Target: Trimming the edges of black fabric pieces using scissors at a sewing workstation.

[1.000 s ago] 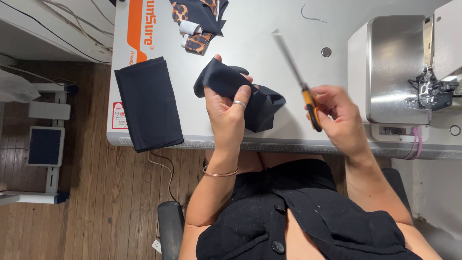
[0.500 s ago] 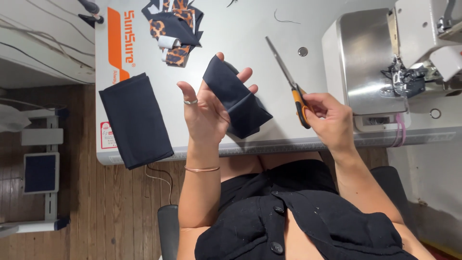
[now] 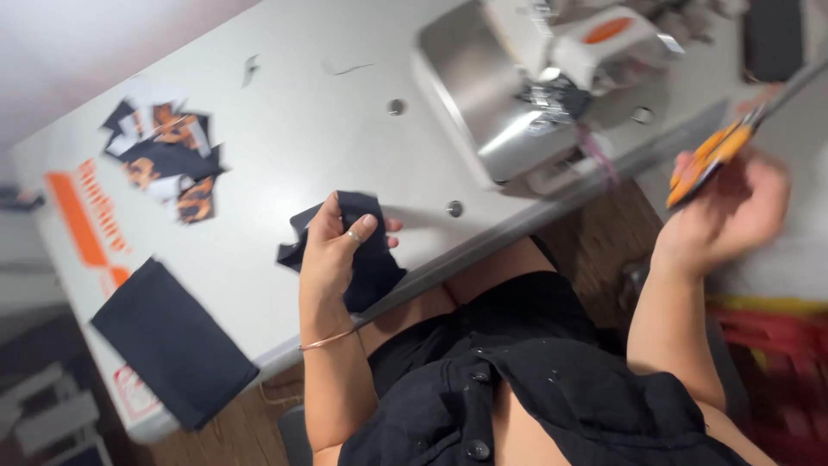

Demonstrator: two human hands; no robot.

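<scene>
Slanting up-right, orange-handled scissors (image 3: 720, 154) in right hand (image 3: 733, 211).

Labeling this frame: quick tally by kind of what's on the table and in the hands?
Dark fabric pieces: 2, one in the left hand as fabric piece, one flat fabric panel at the table corner
Scissors: 1, in the right hand
Sewing machine: 1
Scrap pile, black and orange: 1
Total: 5

Folded cloth (image 3: 362, 250) sits in the left hand (image 3: 332, 259), fingers (image 3: 366, 224) over it, above the table (image 3: 285, 147) edge. Sewing machine (image 3: 535, 95) is up right of those fingers; flat fabric (image 3: 172, 341) lower left, scrap pile (image 3: 168, 160) upper left.
</scene>
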